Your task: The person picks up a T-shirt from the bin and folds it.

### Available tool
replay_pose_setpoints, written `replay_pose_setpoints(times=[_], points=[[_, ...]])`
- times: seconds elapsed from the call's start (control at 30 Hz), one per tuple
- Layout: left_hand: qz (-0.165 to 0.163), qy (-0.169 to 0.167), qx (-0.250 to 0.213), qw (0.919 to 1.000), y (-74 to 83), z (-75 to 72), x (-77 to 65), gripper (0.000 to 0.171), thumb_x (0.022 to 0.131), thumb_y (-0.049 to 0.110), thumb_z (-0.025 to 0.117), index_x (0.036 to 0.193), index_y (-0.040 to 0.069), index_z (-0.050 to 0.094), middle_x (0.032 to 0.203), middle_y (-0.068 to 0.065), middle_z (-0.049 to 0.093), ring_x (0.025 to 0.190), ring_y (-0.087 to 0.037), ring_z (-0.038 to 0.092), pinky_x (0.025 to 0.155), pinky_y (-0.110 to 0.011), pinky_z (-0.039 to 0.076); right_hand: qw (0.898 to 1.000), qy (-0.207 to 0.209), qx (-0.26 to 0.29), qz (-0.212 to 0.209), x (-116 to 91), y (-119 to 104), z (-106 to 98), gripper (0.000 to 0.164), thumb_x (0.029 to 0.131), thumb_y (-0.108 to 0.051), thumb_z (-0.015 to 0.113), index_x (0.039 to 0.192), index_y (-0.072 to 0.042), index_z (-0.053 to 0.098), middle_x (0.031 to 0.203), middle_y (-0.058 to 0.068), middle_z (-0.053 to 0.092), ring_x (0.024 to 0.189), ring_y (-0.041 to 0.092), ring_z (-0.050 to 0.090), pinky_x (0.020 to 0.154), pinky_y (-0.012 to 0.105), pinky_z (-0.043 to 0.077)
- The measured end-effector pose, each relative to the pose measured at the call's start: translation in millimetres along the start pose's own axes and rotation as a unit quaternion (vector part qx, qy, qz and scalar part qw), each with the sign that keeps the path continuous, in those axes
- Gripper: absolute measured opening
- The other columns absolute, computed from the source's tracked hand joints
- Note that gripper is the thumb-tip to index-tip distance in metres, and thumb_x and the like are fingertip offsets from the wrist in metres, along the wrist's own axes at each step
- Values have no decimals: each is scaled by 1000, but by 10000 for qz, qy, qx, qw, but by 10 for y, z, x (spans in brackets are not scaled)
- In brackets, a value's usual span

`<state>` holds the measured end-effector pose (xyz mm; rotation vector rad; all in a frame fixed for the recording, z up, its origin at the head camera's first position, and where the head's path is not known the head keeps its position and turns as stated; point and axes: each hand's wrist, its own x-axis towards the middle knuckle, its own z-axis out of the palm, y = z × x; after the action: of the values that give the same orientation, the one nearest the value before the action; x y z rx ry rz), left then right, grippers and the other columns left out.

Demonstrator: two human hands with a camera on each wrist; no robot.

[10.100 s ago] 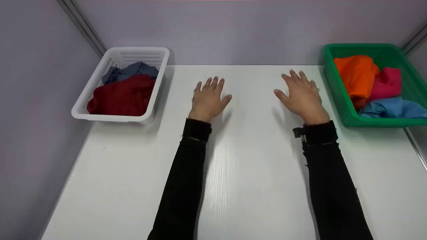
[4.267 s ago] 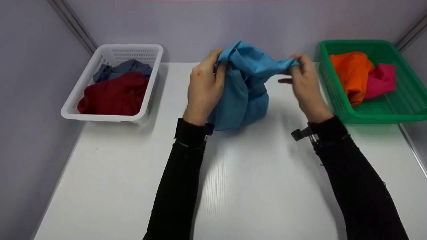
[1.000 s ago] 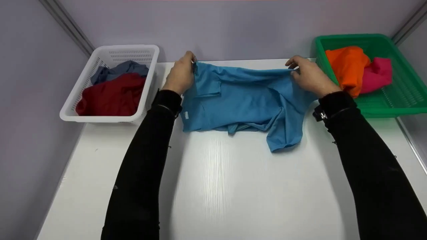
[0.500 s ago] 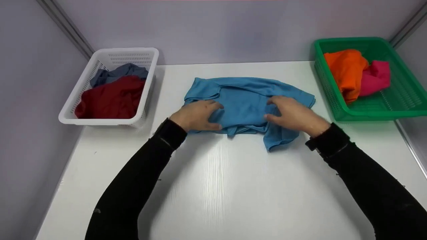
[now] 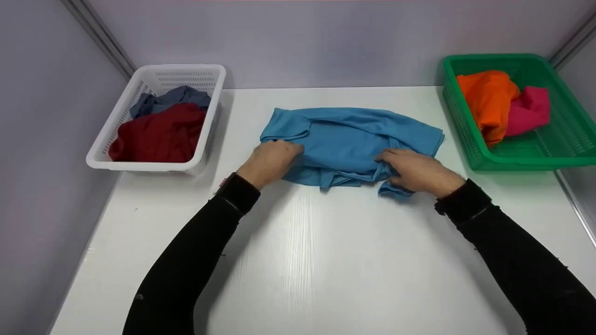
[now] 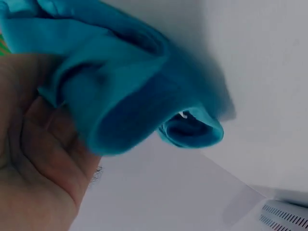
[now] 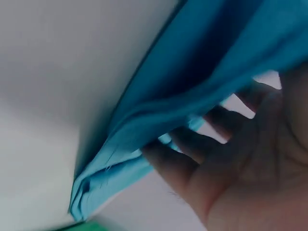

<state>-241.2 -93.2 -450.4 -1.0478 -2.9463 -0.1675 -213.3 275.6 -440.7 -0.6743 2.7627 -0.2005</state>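
Note:
A blue shirt (image 5: 344, 139) lies partly folded on the white table in the head view, its long side running left to right. At its near left edge my left hand (image 5: 272, 160) grips the cloth; the left wrist view has the raised fabric (image 6: 120, 96) bunched against the fingers. My right hand (image 5: 414, 170) pinches the near right part, where a loose flap sticks out toward me. In the right wrist view, the right hand's fingers (image 7: 178, 163) curl at the edge of the layered cloth (image 7: 192, 96), and its thumb is mostly out of sight.
A white basket (image 5: 139, 165) with dark red and grey-blue cloths stands at the back left. The green basket (image 5: 531, 163) at the back right holds an orange cloth (image 5: 489, 100) and a pink one (image 5: 528, 111). Walls close off the table's back and sides.
The blue shirt came out of the green basket and was spread on the table. Both hands let go of its far edge, moved nearer and took hold of the near edge; the right flap drew in.

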Motion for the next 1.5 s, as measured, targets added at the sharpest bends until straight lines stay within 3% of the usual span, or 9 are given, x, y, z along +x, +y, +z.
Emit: replay_pose_setpoints(times=[0.27, 0.43, 0.53, 0.63, 0.8, 0.93, 1.2, 1.33, 1.5], points=[[-603, 174, -486, 9968, -222, -217, 81, 33, 107, 0, 54, 134, 14, 66, 126, -14, 76, 113, -34, 75, 88, -50, 65, 9950, 814, -412, 394, -58, 276, -205, 29, 94, 0, 68, 122, -10, 64, 112, 13, 73, 95, 31, 63, 85, 55, 60], [-968, 471, 24, 9942, -348, -123, 123, 32, 108, 2, 53, 136, 13, 60, 124, -16, 75, 109, -37, 74, 84, -52, 65, 9901, 1131, -646, 533, -85, 464, -211, 36, 96, 2, 62, 132, -6, 60, 116, 22, 74, 96, 39, 69, 83, 62, 62], [-760, 888, 475, 9920, -343, -49, 98, 27, 109, 2, 52, 134, 11, 59, 128, -14, 70, 115, -35, 69, 90, -48, 62, 9888, 1187, -641, 632, -93, 530, -167, 39, 96, 0, 63, 135, -4, 60, 118, 24, 74, 97, 40, 70, 84, 64, 61], [-110, 1052, 532, 9930, -239, -20, 32, 17, 106, 6, 59, 122, 11, 63, 123, -10, 69, 115, -31, 65, 96, -45, 57, 9878, 1285, -495, 731, -96, 551, -131, 34, 96, -4, 66, 130, -4, 63, 117, 23, 74, 96, 38, 70, 86, 64, 61], [851, -90, -39, 9963, -1, -6, -102, 25, 93, 25, 83, 111, 13, 70, 109, -3, 72, 104, -23, 69, 97, -40, 58, 9885, 1321, -532, 509, -78, 512, -95, 18, 95, -16, 74, 107, -6, 66, 89, 16, 68, 81, 33, 63, 71, 52, 56], [894, -705, 135, 9934, 81, 66, -142, 39, 93, 36, 82, 123, 13, 71, 119, -2, 72, 112, -22, 70, 102, -38, 59, 9909, 1142, -643, 293, -87, 477, -72, 19, 93, -16, 79, 95, -7, 62, 73, 8, 53, 69, 30, 56, 64, 45, 46], [1074, -407, 576, 9917, 50, 214, -130, 24, 108, 17, 61, 129, 10, 70, 132, -8, 70, 124, -27, 68, 108, -38, 58, 9927, 1008, -396, 529, -119, 509, -68, 6, 99, -6, 67, 102, -8, 62, 80, 14, 63, 72, 32, 60, 66, 51, 55], [988, -330, 100, 9945, -73, 127, -166, 23, 110, 10, 54, 130, 10, 65, 120, -10, 73, 110, -27, 72, 95, -38, 63, 9901, 1213, -422, 562, -150, 537, -113, 13, 101, -5, 64, 113, -9, 67, 89, 19, 72, 75, 35, 64, 69, 55, 59], [552, 275, -851, 9945, -307, -100, -241, 12, 108, 4, 55, 115, 13, 58, 94, -8, 70, 83, -22, 67, 76, -38, 62, 9852, 1496, -352, 757, -235, 557, -241, 34, 101, -3, 64, 133, -14, 69, 111, 22, 78, 82, 37, 67, 74, 58, 60]])
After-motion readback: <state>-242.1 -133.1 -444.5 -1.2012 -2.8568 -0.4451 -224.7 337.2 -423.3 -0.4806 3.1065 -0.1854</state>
